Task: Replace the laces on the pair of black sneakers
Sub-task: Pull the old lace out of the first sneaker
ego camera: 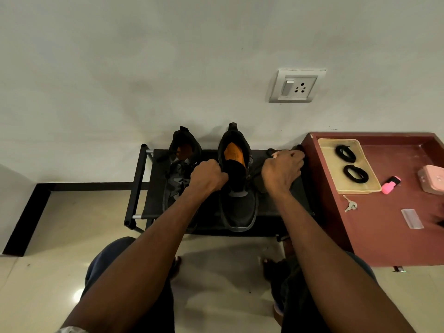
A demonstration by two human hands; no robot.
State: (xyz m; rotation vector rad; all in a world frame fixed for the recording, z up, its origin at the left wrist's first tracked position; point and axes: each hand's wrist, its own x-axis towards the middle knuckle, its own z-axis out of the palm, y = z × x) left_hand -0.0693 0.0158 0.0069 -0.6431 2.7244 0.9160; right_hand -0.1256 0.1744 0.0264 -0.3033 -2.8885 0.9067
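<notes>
Two black sneakers with orange insoles stand on a low black shoe rack [144, 183] against the wall. The left sneaker [179, 174] still carries its dark laces. The right sneaker [239, 188] shows an open throat with no lace visible. My left hand [207, 177] is closed on the left edge of the right sneaker's opening. My right hand [282, 173] is closed over something dark on the rack to the right of that sneaker; I cannot tell what it is. Two coiled black laces [345, 153] [355, 173] lie in a cream tray [367, 187].
A reddish-brown table [389, 236] stands right of the rack, bearing the tray, a pink highlighter [391, 185], a pink box [432, 179], keys [350, 204] and a clear plastic strip [412, 218]. A wall socket [296, 86] is above. My knees and feet are below on the tiled floor.
</notes>
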